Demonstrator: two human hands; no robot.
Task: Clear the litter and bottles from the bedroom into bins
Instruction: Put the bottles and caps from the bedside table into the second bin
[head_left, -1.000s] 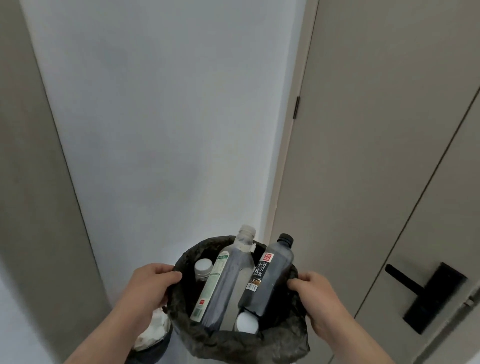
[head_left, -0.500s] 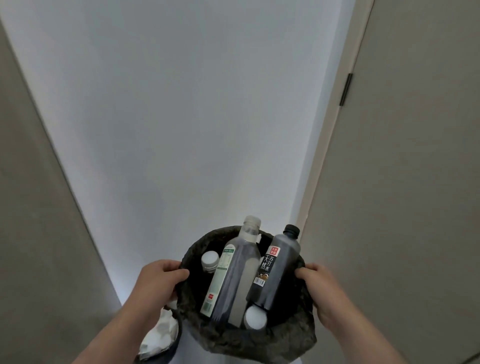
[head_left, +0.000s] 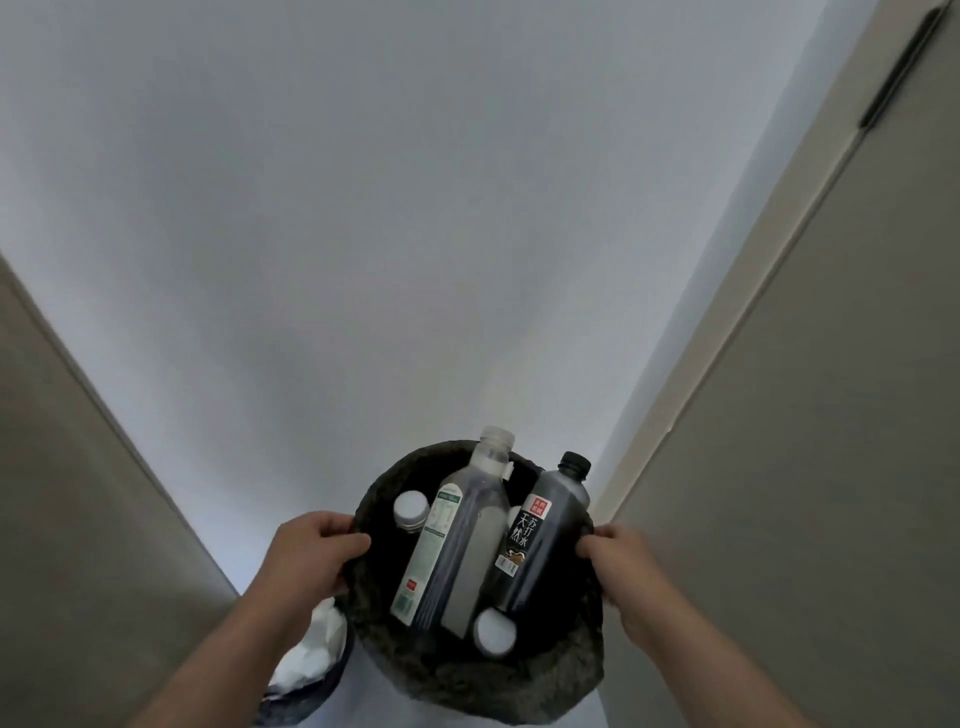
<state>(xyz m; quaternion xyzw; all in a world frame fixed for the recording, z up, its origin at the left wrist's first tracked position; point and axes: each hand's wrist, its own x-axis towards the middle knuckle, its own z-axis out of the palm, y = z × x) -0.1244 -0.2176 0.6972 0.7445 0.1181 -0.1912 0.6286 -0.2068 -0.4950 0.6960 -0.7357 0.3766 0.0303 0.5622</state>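
Lower left, partly cut off: small dark bin stuffed with crumpled white paper. Just beside it, held up: round bin lined with crinkled black bag, gripped at opposite rims by left hand and right hand, fingers curled over the edge. Inside, leaning on the far rim: tall clear plastic bottle with green-white label, touching a dark black-capped bottle on its right; near white bottle cap and left white bottle cap lower down. Beyond: pale grey wall, beige door to the right.

The black-lined bin carries four bottles: a tall clear bottle midway between the grips, a dark bottle beside the right grip, a white-capped bottle near the left grip, and a second white cap below them.
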